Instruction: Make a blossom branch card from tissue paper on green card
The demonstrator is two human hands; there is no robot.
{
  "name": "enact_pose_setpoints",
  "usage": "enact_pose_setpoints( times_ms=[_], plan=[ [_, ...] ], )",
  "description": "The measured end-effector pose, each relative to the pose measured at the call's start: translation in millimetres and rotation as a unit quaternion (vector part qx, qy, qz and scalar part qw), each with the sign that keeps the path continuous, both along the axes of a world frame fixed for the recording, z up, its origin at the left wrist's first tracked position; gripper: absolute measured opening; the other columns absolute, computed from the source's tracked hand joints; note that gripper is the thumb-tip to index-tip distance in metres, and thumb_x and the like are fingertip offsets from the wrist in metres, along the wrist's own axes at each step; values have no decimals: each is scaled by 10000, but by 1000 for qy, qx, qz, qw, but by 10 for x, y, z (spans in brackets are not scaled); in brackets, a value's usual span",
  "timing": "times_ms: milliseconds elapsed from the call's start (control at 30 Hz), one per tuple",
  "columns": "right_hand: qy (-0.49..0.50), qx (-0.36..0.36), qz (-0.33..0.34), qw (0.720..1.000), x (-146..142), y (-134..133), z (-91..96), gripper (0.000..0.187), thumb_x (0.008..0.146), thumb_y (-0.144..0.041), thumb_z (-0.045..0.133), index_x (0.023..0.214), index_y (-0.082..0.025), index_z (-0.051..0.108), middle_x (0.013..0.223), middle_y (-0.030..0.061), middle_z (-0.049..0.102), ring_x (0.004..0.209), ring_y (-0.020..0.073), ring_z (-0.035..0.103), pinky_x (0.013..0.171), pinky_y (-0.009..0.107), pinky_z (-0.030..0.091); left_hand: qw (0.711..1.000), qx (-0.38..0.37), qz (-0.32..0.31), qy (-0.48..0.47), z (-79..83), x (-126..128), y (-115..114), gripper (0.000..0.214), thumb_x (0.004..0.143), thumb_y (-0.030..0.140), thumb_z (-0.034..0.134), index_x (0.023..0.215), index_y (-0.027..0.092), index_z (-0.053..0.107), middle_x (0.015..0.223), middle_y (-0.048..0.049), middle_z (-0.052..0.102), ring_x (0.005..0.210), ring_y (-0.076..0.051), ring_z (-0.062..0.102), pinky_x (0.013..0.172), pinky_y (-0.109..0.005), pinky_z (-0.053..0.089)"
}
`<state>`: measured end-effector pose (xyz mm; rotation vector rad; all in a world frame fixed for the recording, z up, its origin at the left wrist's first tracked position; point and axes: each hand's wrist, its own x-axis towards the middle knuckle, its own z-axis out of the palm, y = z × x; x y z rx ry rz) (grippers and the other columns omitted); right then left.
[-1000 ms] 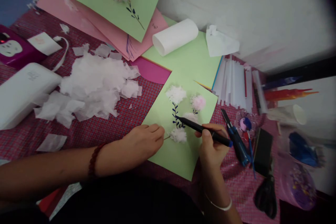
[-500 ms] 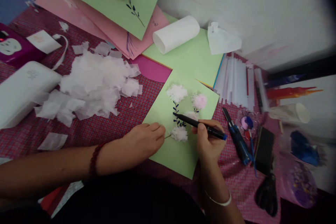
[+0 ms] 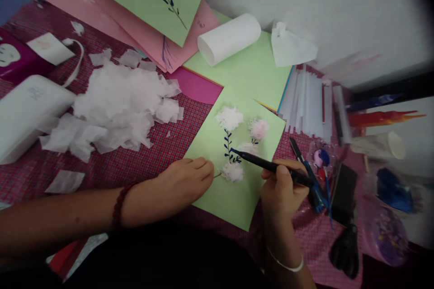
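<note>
A light green card [image 3: 233, 189] lies on the red checked cloth, with white and pink tissue flowers [image 3: 229, 117] and a dark blue drawn stem [image 3: 228, 144] on it. My right hand [image 3: 281, 189] grips a black pen [image 3: 271, 167], its tip touching the card at the foot of the stem. My left hand [image 3: 185, 183] rests curled on the card's left edge, pinching a thin stick that leads to the lowest white flower [image 3: 233, 172].
A heap of white tissue scraps [image 3: 118, 104] lies left of the card. A white roll [image 3: 228, 38], green and pink sheets, white paper strips [image 3: 308, 104], a blue cutter [image 3: 307, 180], black scissors [image 3: 344, 248], a white box [image 3: 27, 113] surround it.
The pen tip slid from the middle of the stem down and right to its foot. My right hand drew back to the right. My left hand stayed put.
</note>
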<state>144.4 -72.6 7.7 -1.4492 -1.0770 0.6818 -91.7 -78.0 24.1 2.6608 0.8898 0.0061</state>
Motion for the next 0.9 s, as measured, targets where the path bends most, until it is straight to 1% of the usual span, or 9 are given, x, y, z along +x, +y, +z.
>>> enact_pose_setpoints(
  times_ms=[67,133,267,433,533,667,900],
  plan=[
    [8,-12,5,1000,39,-8,-2,90,814,-286,623,813,-203,657,614,-37,560,468,110,520,452,255,376,1000,3,7,-6,-6,4,4,301,884,33,462,1152,133,556,1080,-61,598,916,-203,543,711,-331,492],
    [8,-30,22,999,78,-20,-20,94,820,-284,620,823,-206,674,650,-24,575,488,114,527,458,261,374,1000,5,9,-7,-20,5,6,316,882,26,453,1161,136,551,1086,-58,600,915,-201,542,721,-333,489],
    [1,-55,59,997,116,-42,-48,92,827,-282,619,811,-213,677,646,-12,580,491,127,524,453,270,368,1000,-3,-3,1,-44,3,5,253,883,41,467,1088,133,585,1057,-58,606,898,-204,544,691,-330,485],
    [-19,-56,81,995,111,-62,-32,92,815,-274,633,758,-212,669,654,-5,580,493,123,508,442,267,380,1000,0,-2,-2,-41,3,1,212,884,50,484,1046,125,599,1048,-62,606,890,-206,543,681,-333,487],
    [-28,-61,80,995,110,-75,-35,106,826,-287,626,764,-210,666,650,-13,575,480,119,495,439,263,376,1000,3,-4,-3,-58,2,-1,208,888,55,484,1045,128,598,1040,-61,604,883,-204,541,680,-332,484],
    [-62,-36,64,995,98,-74,-40,135,821,-291,632,725,-200,658,610,-21,568,462,115,486,428,253,360,1000,6,-3,-1,-84,-3,-8,195,884,63,501,1039,135,595,1040,-59,603,887,-205,540,686,-330,482],
    [-85,-41,73,993,65,-58,-13,113,816,-263,628,736,-190,660,605,-20,571,467,115,489,441,243,365,1000,-6,2,-6,-42,0,1,177,883,75,520,1034,132,593,1023,-56,604,879,-203,550,675,-325,493]
  ],
)
